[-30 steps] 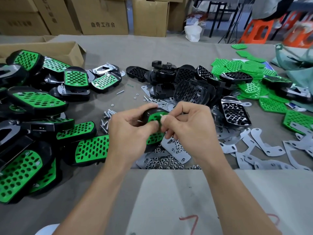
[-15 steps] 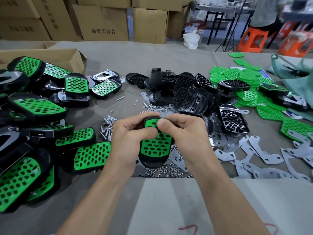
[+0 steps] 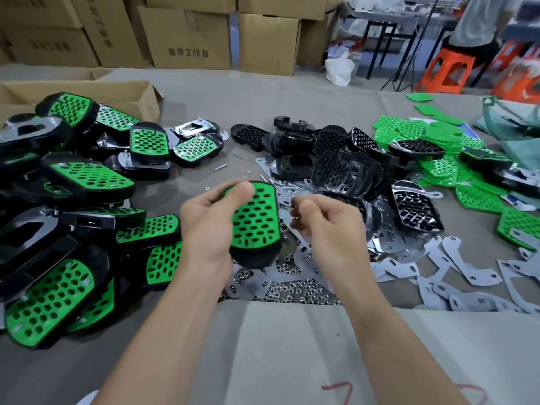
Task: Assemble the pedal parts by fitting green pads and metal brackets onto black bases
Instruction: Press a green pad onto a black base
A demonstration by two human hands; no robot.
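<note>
A: Where is the pedal (image 3: 254, 229) right now?

B: In the left hand (image 3: 204, 229), lifted off the table (image 3: 263, 95) just above the nuts (image 3: 295, 289). The fingers wrap the base (image 3: 252, 260) from behind and the thumb presses the far end of the pad (image 3: 263, 206) — a grip that seems meant to hold the pad seated and turn its face toward the person.

A: And the right hand?

B: The right hand (image 3: 327, 229) sits just beside the pedal, apart from it, fingers curled and thumb near the forefinger. It is blurred, so it's impossible to tell whether it pinches a nut, a screw or nothing.

A: Why work over that spot?

B: Likely for reach. Nuts lie directly below and screws (image 3: 280, 182) just behind. The brackets (image 3: 473, 273) fan out to the right, bare bases (image 3: 342, 171) are heaped further back, and loose pads (image 3: 432, 135) lie beyond those. The finished pedals (image 3: 84, 176) pile up on the left — out of the working lane.

A: How far along is this one?

B: The pad looks flush in its base. No bracket shows from this side and the underside is hidden, so the bracket probably comes next.
</note>
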